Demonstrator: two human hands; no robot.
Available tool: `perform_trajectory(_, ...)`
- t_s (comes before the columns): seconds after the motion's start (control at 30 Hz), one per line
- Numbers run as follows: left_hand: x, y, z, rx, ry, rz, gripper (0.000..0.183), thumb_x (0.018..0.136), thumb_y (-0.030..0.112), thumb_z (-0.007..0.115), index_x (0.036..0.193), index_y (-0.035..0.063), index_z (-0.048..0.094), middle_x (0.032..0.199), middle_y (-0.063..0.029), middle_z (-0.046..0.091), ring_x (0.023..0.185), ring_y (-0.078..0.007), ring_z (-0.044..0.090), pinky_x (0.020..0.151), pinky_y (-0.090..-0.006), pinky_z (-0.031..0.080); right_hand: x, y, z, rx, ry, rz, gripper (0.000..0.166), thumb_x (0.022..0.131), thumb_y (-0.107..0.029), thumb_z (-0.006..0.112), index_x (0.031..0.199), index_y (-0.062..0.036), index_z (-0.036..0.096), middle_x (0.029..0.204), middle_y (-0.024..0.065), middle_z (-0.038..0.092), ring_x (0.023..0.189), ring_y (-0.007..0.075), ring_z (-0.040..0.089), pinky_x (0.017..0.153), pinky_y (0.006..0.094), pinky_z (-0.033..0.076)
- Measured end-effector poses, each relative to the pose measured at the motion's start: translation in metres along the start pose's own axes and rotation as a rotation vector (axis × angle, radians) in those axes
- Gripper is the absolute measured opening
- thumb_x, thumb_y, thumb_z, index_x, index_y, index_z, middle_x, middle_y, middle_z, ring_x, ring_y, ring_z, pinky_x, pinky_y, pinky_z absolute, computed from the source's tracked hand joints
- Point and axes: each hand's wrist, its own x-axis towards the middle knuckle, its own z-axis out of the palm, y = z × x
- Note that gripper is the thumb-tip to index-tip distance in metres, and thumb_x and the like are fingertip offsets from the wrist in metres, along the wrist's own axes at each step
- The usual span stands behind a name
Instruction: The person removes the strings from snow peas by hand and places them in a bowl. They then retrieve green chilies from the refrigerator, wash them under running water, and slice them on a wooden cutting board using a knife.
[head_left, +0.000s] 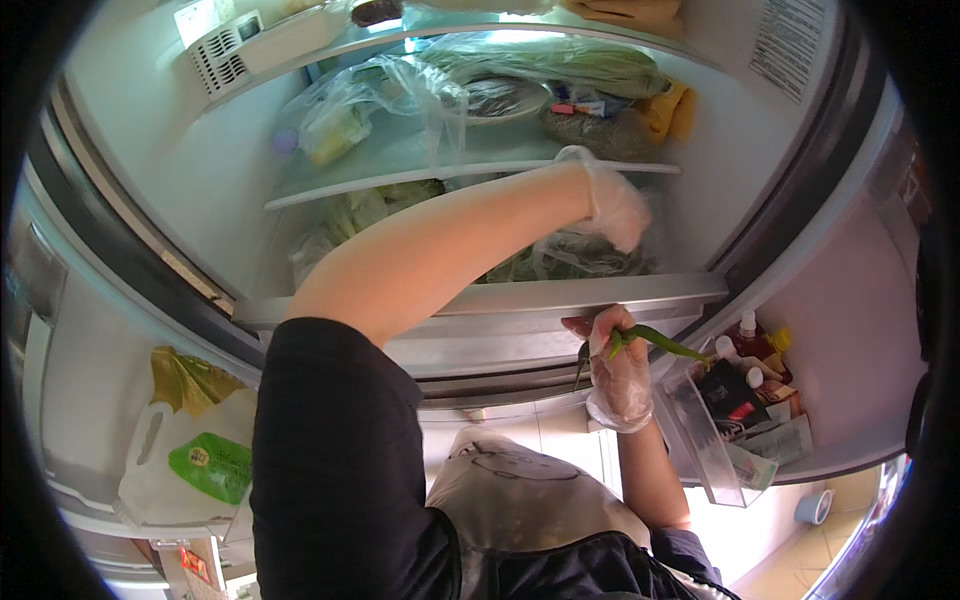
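Observation:
My left hand (621, 208), in a clear plastic glove, reaches across into the refrigerator's lower drawer. Its fingers point down at a plastic bag of dark greens (585, 253); whether they grip it is hidden. Closer to my body, just outside the drawer's front edge (495, 298), my right hand (621, 360) wears a clear glove too. It is closed around a few long green chili peppers (664, 342), whose ends stick out on both sides. Pale leafy vegetables (367, 210) lie in the drawer's left part, partly behind my left forearm.
Above the drawer, a glass shelf (480, 177) holds bagged vegetables (540, 64) and a wrapped bowl (499, 99). The open right door carries a clear bin (701, 442) of bottles and packets. A white jug (161, 469) stands in the left door.

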Motion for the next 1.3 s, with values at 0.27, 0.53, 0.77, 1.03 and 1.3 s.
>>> perform_trajectory(0.27, -0.091, 0.205, -0.017, 0.34, 1.058, -0.7, 0.021, 0.082, 0.013, 0.06, 0.099, 0.0, 0.062, 0.096, -0.0145, 0.063, 0.086, -0.0272, 0.063, 0.073, -0.0366, 0.051, 0.003, 0.02, -0.036, 0.227, 0.15, 0.076, 0.025, 0.09, -0.021, 0.065, 0.106, -0.0065, 0.052, 0.099, 0.0019, 0.054, 0.096, 0.015, 0.053, 0.096, 0.0351, 0.041)
perform_trajectory(0.53, -0.172, 0.259, 0.168, -2.232, 0.958, -0.495, 0.037, 0.097, 0.027, 0.055, 0.121, -0.0002, 0.058, 0.111, -0.0114, 0.064, 0.092, -0.0185, 0.061, 0.085, -0.0316, 0.049, 0.042, 0.0, -0.003, -0.035, 0.16, -0.111, 0.006, 0.09, -0.006, 0.054, 0.089, -0.009, 0.049, 0.09, 0.0006, 0.045, 0.089, 0.0126, 0.048, 0.096, 0.036, 0.043)
perform_trajectory(0.77, -0.213, 0.383, 0.368, -2.476, 1.053, -1.401, 0.035, 0.093, 0.027, 0.06, 0.118, 0.0014, 0.06, 0.103, -0.0057, 0.064, 0.089, -0.0127, 0.06, 0.078, -0.0263, 0.049, 0.067, 0.016, -0.012, 0.043, 0.225, -0.138, 0.006, 0.089, -0.007, 0.053, 0.091, -0.011, 0.049, 0.095, 0.0009, 0.045, 0.096, 0.0143, 0.047, 0.1, 0.0357, 0.037)
perform_trajectory(1.03, -0.178, 0.254, 0.269, -1.973, 1.522, -1.103, 0.032, 0.095, 0.024, 0.058, 0.121, 0.0045, 0.058, 0.099, -0.0042, 0.063, 0.086, -0.0126, 0.056, 0.081, -0.0294, 0.046, 0.111, 0.042, -0.028, 0.196, 0.156, -0.149, 0.02, 0.089, -0.008, 0.06, 0.108, -0.0093, 0.053, 0.111, 0.0001, 0.052, 0.111, 0.0173, 0.048, 0.104, 0.0409, 0.036)
perform_trajectory(1.3, -0.174, 0.276, 0.324, -2.477, 1.236, -1.002, 0.027, 0.095, 0.025, 0.056, 0.112, 0.0047, 0.062, 0.099, -0.004, 0.064, 0.077, -0.0119, 0.057, 0.075, -0.0257, 0.047, 0.156, 0.059, -0.032, 0.229, 0.167, -0.126, 0.013, 0.091, -0.005, 0.059, 0.101, -0.0081, 0.051, 0.098, -0.0007, 0.051, 0.099, 0.0151, 0.05, 0.103, 0.0405, 0.038)
